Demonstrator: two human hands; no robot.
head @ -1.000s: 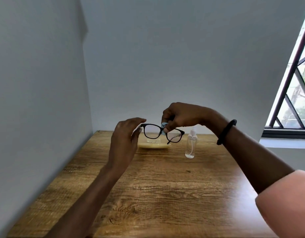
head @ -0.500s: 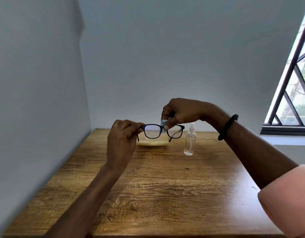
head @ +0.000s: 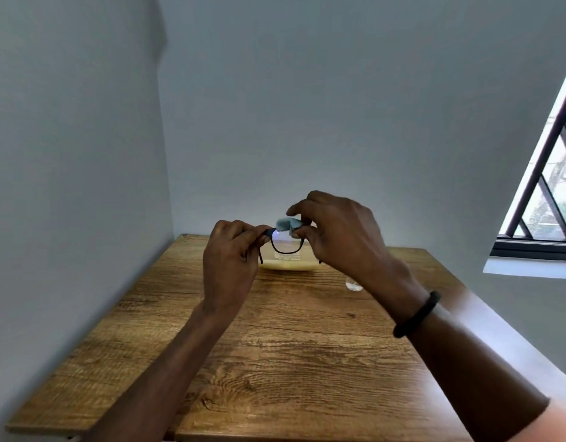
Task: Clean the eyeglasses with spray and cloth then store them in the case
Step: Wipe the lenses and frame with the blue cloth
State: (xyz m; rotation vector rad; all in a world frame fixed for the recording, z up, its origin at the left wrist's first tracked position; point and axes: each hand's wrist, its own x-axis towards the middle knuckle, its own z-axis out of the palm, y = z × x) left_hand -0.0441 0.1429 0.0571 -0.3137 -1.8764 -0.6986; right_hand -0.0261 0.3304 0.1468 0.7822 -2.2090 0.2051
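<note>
A wooden counter [head: 291, 362] with a strong brown grain fills the lower half of the view, its left edge tight against a plain pale wall [head: 68, 186] and its far edge against a second pale wall [head: 339, 106], so that it sits in a corner. On the right a window [head: 546, 186] with dark slanted bars lets in daylight above a white sill [head: 530, 269]. Above the far part of the counter both hands hold a pair of black-framed eyeglasses [head: 286, 244] in the air. The left hand [head: 230, 266] has its fingers curled and pinches the left end of the frame. The right hand [head: 335, 231], with a black band [head: 417, 314] on its wrist, pinches a small light-blue cloth [head: 286, 224] against the top of the frame, and it hides the right lens. Behind the eyeglasses, near the back wall, a pale yellow case [head: 288, 265] lies flat on the wood. Only the clear base of a spray bottle [head: 353, 285] shows past the right wrist, standing on the counter to the right of the case. A pink sleeve [head: 562, 422] enters at the lower right corner.
</note>
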